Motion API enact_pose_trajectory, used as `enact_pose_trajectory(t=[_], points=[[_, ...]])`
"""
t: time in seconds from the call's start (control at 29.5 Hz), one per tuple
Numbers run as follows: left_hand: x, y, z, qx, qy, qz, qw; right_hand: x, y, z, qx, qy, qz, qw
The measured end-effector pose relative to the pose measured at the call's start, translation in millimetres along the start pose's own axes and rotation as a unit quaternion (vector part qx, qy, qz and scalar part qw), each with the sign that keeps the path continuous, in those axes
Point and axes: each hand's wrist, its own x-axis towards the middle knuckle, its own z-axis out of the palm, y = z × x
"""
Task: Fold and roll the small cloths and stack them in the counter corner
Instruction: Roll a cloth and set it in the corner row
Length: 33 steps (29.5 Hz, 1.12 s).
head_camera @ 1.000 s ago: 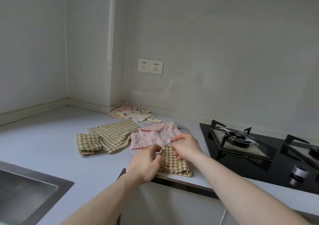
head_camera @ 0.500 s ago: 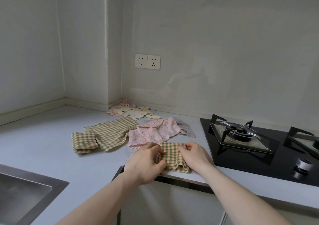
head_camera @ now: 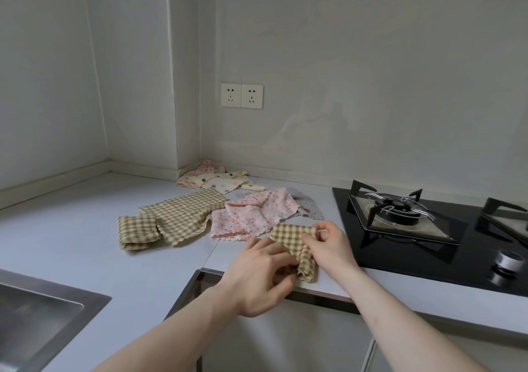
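A green checked cloth point(head_camera: 294, 241), folded into a narrow strip, lies at the counter's front edge. My left hand point(head_camera: 261, 274) grips its near end with curled fingers. My right hand point(head_camera: 328, 244) pinches its far right edge. Behind it lies a pink flowered cloth point(head_camera: 251, 214) spread loosely, over a grey cloth point(head_camera: 307, 203). To the left sit a rolled checked cloth point(head_camera: 137, 230) and a flat checked cloth point(head_camera: 185, 214). A dotted cream cloth point(head_camera: 225, 183) and a dotted pink cloth point(head_camera: 204, 170) lie in the corner by the wall.
A black gas hob point(head_camera: 414, 228) with pan supports and a knob point(head_camera: 507, 263) is at the right. A steel sink point(head_camera: 37, 314) is at the lower left. Two wall sockets point(head_camera: 241, 96) sit above the grey counter point(head_camera: 71, 243).
Both hands have kept working the checked cloth near the front edge; the strip is narrower, its near end bunched under my left hand. The view has tilted down slightly.
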Motion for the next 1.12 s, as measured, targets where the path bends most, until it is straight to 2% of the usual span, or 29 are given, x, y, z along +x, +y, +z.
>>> enact_pose_trajectory(t=[0.07, 0.2, 0.37, 0.64, 0.74, 1.12], points=[[-0.8, 0.3, 2.8, 0.012, -0.013, -0.005, 1.000, -2.7, -0.6, -1.8, 0.046, 0.016, -0.018, 0.999], [-1.7, -4.2, 3.6, 0.025, -0.023, -0.032, 0.999, -10.3, -1.5, -5.4, 0.065, 0.079, -0.102, 0.990], [-2.0, -3.2, 6.6, 0.044, -0.036, -0.056, 0.997, -15.3, -3.4, -1.3, -0.026, 0.104, -0.199, 0.974], [-2.2, -3.5, 3.3, 0.020, -0.002, -0.093, 0.995, -28.6, -10.2, -0.4, -0.114, 0.045, -0.215, 0.969], [-3.1, -7.2, 1.4, 0.000, 0.014, -0.109, 0.994, -30.0, -10.8, 1.8, -0.109, 0.027, -0.217, 0.970], [0.3, -10.5, -1.8, 0.039, 0.025, -0.110, 0.993, -24.8, -9.7, 7.9, -0.114, -0.017, -0.194, 0.974]])
